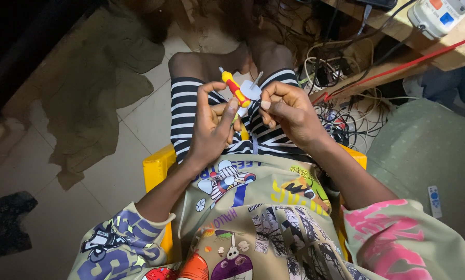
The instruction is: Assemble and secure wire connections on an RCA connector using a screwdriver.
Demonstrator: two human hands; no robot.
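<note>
just above the frame's centre, over a striped lap, the left hand [212,127] grips a small red-and-yellow screwdriver [234,89], its long axis slanting up-left; the right hand [289,111] pinches a small white part [251,89] touching the shaft's right side

Both hands raised over the lap — left hand [212,122] and right hand [287,111] pinching (fingers curled).

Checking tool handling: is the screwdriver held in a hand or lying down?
Held: the left hand grips the screwdriver, tip raised.
</note>
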